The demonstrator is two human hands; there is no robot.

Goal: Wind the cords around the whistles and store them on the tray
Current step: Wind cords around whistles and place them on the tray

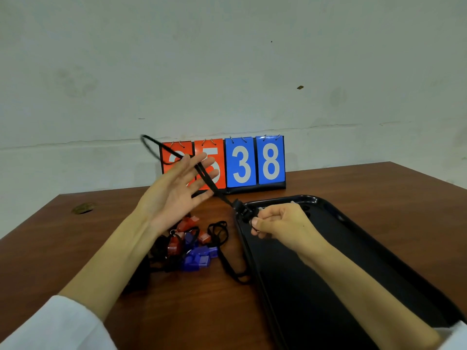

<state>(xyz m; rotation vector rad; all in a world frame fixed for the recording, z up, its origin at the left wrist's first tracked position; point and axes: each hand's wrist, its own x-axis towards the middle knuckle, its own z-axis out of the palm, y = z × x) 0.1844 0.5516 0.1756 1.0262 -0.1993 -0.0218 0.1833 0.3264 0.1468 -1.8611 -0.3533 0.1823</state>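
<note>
While right hand [275,223] grips the near end: fingers curled and pinching the held whistle [242,210] just over the tray's 10 o'clock corner. The piece is small and dark, so it may be a black whistle or only its clip.
Cord [221,191]: black, stretched nearly straight in the air. Long axis runs from the held whistle toward 10 o'clock, and the far loop is blurred against the wall.
Left hand [174,190]: released, palm up, fingers spread and gripping nothing. It sits at 10 o'clock from the right hand. The cord crosses in front of its fingers, and I can't tell whether they touch.
Key relation: the free length of cord lies on the left hand's side, so that hand is nearer to it. My guess is that it catches the cord and wraps it back toward 4 o'clock, onto the whistle.
Pile [192,246]: red and blue whistles tangled in black cords, on the worktop [379,188] between the forearms, at 8 o'clock from the right hand. None looks wound.
Tray [328,286]: black, to the right under the right forearm. I can't make out any whistles stored on its visible part.
Scoreboard [255,162]: at 12 o'clock against the wall, well clear of the move.
Risk: a slack loop could snag the pile.
</note>
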